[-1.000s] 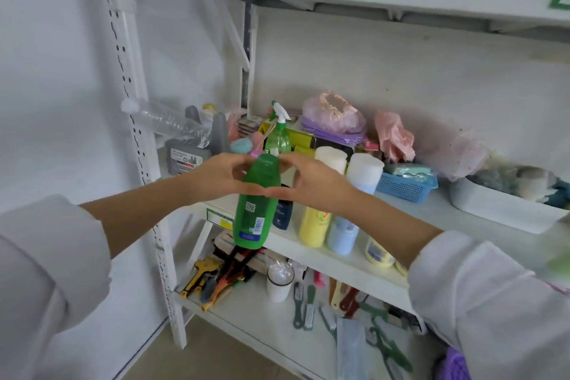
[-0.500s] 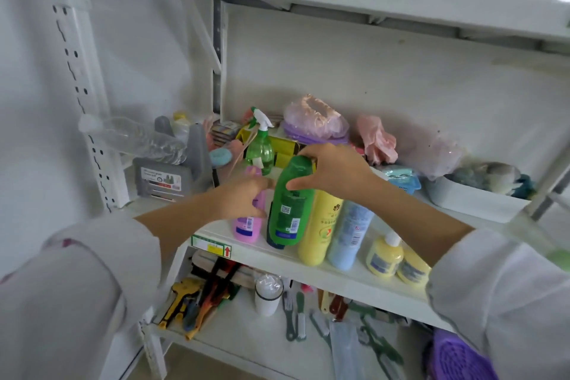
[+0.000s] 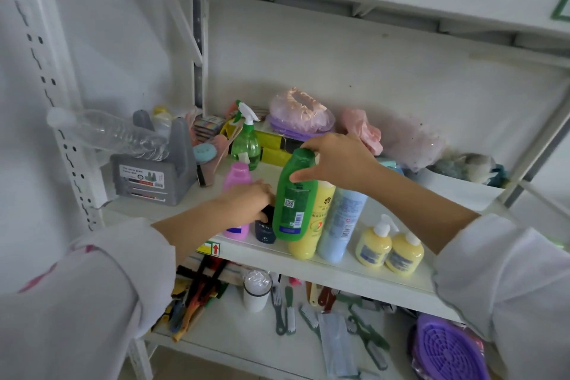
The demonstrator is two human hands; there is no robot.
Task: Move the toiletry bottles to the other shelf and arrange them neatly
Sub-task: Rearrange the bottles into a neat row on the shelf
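At a white shelf [image 3: 324, 259], our right hand [image 3: 336, 160] grips the green bottle [image 3: 294, 197] by its cap and shoulder, base low at the front edge against the tall yellow bottle [image 3: 314, 219], while our left hand [image 3: 246, 200] curls around the dark bottle [image 3: 264, 230] beside the pink bottle [image 3: 236, 176]. We judge the step is seating the green bottle in the row: set it down upright, label forward. We'd steady the neighbours so nothing tips off the lip.
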